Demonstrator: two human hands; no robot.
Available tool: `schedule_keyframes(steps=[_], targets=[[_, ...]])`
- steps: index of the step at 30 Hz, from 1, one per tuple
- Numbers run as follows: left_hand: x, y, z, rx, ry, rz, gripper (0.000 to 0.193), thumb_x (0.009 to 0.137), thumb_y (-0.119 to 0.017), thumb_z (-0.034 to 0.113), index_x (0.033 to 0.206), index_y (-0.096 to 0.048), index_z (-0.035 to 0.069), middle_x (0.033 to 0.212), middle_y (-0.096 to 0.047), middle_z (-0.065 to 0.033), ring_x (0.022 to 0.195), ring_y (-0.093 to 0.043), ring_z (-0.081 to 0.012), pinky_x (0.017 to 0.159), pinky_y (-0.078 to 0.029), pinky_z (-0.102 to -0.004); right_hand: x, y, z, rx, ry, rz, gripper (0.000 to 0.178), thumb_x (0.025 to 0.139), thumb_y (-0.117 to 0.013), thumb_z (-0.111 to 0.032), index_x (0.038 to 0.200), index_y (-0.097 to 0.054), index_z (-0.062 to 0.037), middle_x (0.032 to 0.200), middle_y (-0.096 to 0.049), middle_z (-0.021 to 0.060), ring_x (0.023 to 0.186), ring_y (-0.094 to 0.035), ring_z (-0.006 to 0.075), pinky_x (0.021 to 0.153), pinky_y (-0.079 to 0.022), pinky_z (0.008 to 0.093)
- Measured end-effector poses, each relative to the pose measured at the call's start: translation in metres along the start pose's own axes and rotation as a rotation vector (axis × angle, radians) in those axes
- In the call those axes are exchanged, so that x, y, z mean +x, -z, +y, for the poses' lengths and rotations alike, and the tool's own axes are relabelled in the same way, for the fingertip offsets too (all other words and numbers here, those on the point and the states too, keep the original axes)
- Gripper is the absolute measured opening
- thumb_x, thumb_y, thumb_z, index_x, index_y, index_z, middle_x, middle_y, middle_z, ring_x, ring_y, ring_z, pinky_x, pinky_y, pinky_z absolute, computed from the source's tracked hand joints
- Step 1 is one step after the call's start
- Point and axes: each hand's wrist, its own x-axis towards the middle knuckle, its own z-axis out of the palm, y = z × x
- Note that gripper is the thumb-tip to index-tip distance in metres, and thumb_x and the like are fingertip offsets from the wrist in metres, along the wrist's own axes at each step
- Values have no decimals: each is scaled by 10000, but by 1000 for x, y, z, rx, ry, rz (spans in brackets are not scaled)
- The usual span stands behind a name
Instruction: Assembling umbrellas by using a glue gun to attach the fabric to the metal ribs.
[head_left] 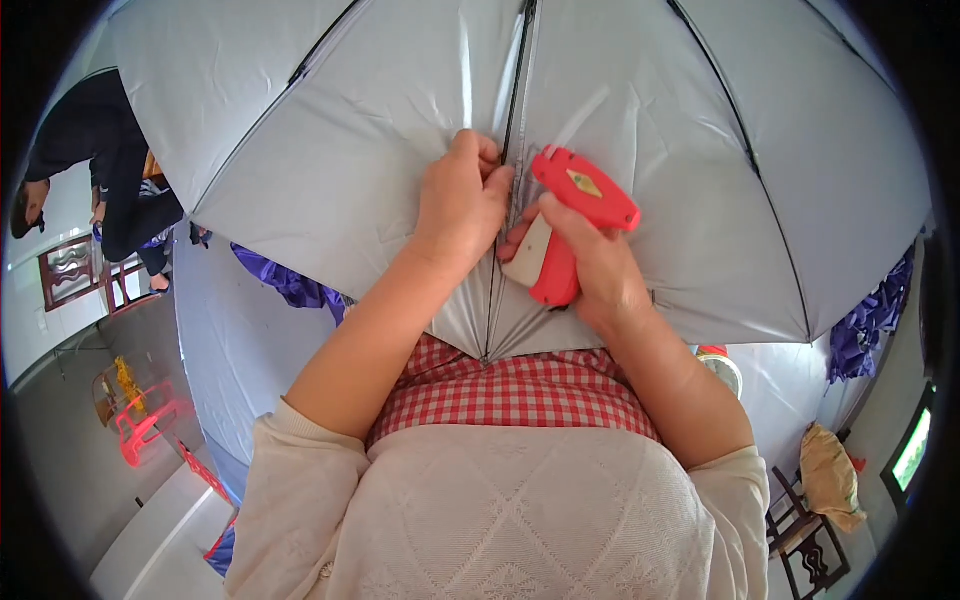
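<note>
An opened umbrella (pixel 350 150) with silver cloth and thin black ribs spreads in front of me, its underside facing up. My left hand (pixel 460 200) is closed in a pinch at the middle rib (pixel 515 90) and the seam beside it. Just right of that rib, my right hand (pixel 600 265) is wrapped round the handle of a red and white tagging gun (pixel 590 190). The gun's front end points up and left, close to the seam. Its needle tip is too small to make out, and my left fingers partly cover the rib.
Purple cloth bundles (pixel 285 280) (pixel 870 315) lie past the umbrella's edges on a pale-covered table (pixel 260 350). A person in dark clothes (pixel 100 150) is at the far left. A red plastic chair (pixel 140 425) stands on the floor; a tan sack (pixel 830 475) rests at right.
</note>
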Motion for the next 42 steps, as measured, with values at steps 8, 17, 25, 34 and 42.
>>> schedule_keyframes(steps=[8, 17, 25, 34, 42], targets=[[-6, 12, 7, -512, 304, -112, 99, 851, -634, 20, 925, -580, -17, 758, -617, -50, 617, -579, -104, 536, -472, -248, -2, 6, -2, -15, -31, -45, 278, 886, -628, -238, 998, -573, 11, 849, -642, 164, 746, -670, 297, 658, -557, 412], [-4, 12, 7, -602, 349, -83, 126, 838, -634, 41, 923, -605, -47, 752, -632, -69, 628, -603, -115, 547, -501, -259, 7, 17, -12, 38, -171, -168, 278, 894, -613, -263, 971, -593, 4, 844, -658, 164, 756, -677, 300, 685, -567, 414], [-2, 13, 5, -607, 366, -98, 71, 856, -632, 9, 914, -613, -26, 793, -636, -58, 633, -587, -101, 543, -487, -233, 13, 22, -11, 48, -198, -206, 290, 895, -607, -277, 961, -595, 5, 837, -659, 159, 758, -678, 298, 696, -568, 407], [-3, 11, 15, -600, 318, -68, 123, 854, -604, 32, 932, -616, -62, 757, -643, -82, 620, -601, -117, 552, -510, -258, 13, 7, -6, 86, -95, -108, 261, 877, -636, -270, 942, -593, -21, 772, -632, 118, 661, -653, 244, 588, -555, 378], [21, 57, -7, -3, 118, 59, 389, 801, -677, 63, 1145, -502, 20, 961, -596, -134, 844, -609, -246, 746, -498, -354, -1, 7, -41, -80, -26, -81, 315, 898, -627, -329, 964, -607, -22, 877, -645, 111, 759, -639, 215, 687, -548, 365]])
